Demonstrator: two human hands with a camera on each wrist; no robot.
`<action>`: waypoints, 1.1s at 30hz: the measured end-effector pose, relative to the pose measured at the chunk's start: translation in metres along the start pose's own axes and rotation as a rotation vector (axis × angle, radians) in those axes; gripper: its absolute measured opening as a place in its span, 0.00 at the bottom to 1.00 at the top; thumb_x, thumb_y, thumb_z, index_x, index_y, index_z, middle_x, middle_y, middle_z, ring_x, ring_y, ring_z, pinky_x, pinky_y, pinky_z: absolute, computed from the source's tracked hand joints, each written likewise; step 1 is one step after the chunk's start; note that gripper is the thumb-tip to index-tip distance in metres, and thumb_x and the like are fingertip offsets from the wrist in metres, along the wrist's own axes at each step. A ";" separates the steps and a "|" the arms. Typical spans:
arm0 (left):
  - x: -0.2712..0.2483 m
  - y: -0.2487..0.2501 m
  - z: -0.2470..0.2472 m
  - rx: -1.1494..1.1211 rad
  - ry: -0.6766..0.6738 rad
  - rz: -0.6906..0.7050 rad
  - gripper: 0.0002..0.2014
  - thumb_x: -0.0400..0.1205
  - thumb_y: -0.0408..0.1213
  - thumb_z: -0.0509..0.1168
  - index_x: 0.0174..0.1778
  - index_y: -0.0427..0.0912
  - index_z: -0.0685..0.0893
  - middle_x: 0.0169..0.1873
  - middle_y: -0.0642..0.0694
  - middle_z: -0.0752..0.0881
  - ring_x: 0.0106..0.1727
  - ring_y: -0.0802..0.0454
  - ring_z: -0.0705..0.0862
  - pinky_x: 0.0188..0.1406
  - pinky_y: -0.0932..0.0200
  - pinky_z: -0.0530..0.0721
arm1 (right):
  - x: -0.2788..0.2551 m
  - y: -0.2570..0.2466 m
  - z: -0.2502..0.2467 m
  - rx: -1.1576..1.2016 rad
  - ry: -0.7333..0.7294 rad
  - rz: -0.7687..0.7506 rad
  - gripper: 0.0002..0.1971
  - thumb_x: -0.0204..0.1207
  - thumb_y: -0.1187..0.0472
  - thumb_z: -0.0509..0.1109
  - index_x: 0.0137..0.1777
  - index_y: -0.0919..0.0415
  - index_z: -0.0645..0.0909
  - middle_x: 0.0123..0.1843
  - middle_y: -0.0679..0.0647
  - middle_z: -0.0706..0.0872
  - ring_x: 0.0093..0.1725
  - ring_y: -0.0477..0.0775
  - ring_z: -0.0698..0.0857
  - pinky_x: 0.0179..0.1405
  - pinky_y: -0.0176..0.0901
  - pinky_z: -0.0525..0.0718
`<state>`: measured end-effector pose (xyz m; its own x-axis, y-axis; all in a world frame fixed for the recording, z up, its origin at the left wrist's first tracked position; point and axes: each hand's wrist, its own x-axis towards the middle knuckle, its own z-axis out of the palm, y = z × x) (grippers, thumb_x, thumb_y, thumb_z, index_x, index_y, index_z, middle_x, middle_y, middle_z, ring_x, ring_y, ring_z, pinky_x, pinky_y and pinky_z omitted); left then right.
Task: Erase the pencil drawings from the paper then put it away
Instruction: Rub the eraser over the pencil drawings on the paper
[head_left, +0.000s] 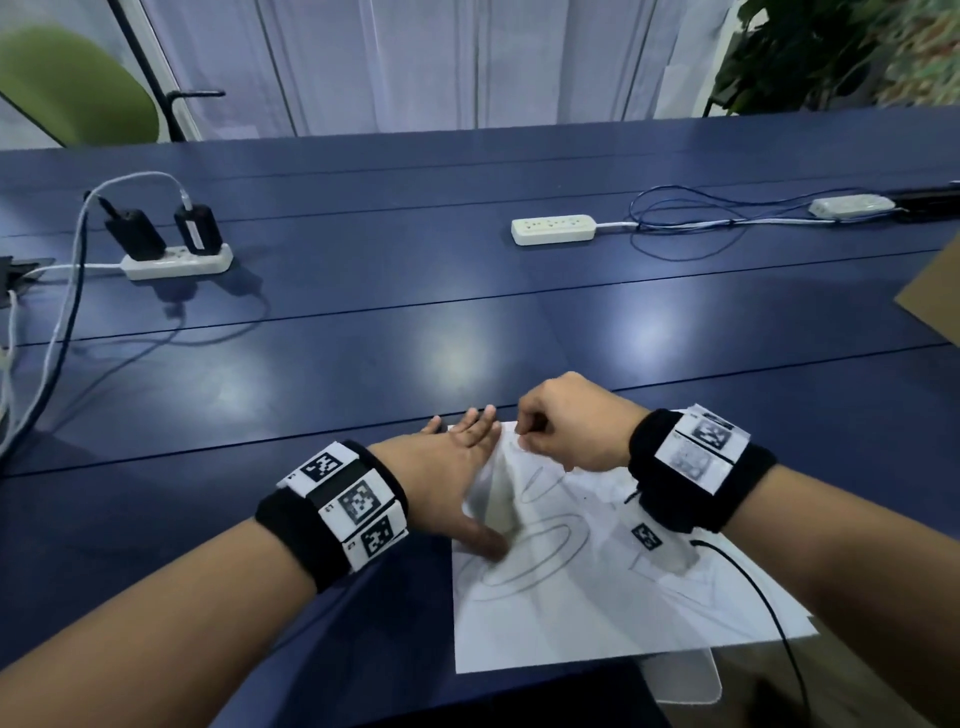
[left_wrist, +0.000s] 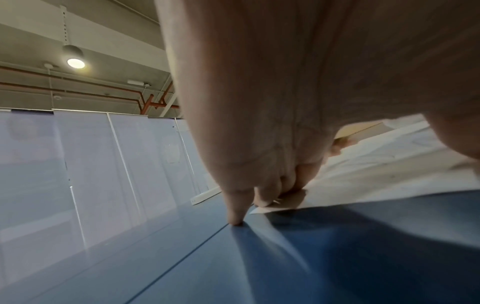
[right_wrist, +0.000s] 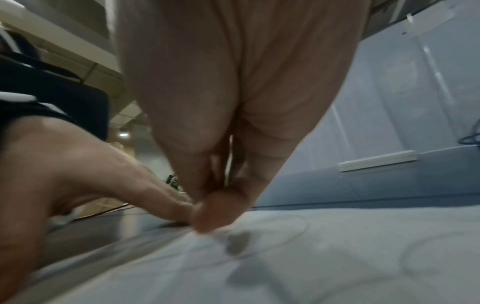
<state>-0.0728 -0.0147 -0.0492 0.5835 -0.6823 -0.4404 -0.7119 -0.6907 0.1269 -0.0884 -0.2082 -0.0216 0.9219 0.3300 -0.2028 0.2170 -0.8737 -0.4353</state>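
Observation:
A white sheet of paper (head_left: 613, 603) with pencilled ovals (head_left: 535, 558) lies on the blue table (head_left: 363, 353), close to me. My left hand (head_left: 457, 467) lies flat, fingers straight, pressing the sheet's far left corner (left_wrist: 275, 207); its little finger touches bare table. My right hand (head_left: 566, 421) is curled at the far edge, thumb and fingertips (right_wrist: 207, 214) bunched in a pinch and pressed onto the paper (right_wrist: 311, 257). They seem to hold a small eraser, almost wholly hidden. The sheet buckles into a ridge between the two hands.
Two white power strips stand farther back: one with black chargers (head_left: 176, 262) at the left, one (head_left: 553, 229) mid-right with looping blue cable (head_left: 691, 218). Brown cardboard (head_left: 935, 291) juts in at the right edge. A white pad (head_left: 685, 675) shows under the paper's near corner.

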 end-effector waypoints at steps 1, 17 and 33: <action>0.000 0.000 0.000 0.001 0.002 -0.002 0.66 0.67 0.77 0.65 0.85 0.41 0.34 0.84 0.46 0.32 0.85 0.54 0.35 0.85 0.47 0.40 | -0.006 -0.003 0.003 0.025 -0.079 -0.034 0.05 0.75 0.60 0.69 0.38 0.56 0.83 0.32 0.51 0.87 0.23 0.52 0.87 0.25 0.44 0.88; -0.001 0.000 -0.001 -0.067 0.046 -0.012 0.67 0.65 0.73 0.71 0.86 0.43 0.37 0.85 0.49 0.36 0.86 0.57 0.39 0.85 0.52 0.42 | -0.026 -0.014 0.015 0.023 -0.187 -0.124 0.06 0.75 0.59 0.69 0.37 0.55 0.82 0.31 0.51 0.88 0.19 0.46 0.85 0.29 0.39 0.87; -0.001 -0.002 0.000 -0.099 0.057 -0.002 0.68 0.63 0.74 0.71 0.86 0.45 0.38 0.85 0.51 0.37 0.85 0.58 0.40 0.86 0.52 0.43 | 0.004 -0.003 0.003 -0.076 -0.012 -0.044 0.06 0.75 0.61 0.67 0.38 0.57 0.82 0.34 0.55 0.89 0.22 0.48 0.85 0.31 0.40 0.87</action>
<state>-0.0715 -0.0128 -0.0492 0.6085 -0.6913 -0.3896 -0.6703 -0.7106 0.2139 -0.0865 -0.2033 -0.0242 0.9071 0.3727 -0.1958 0.2813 -0.8826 -0.3767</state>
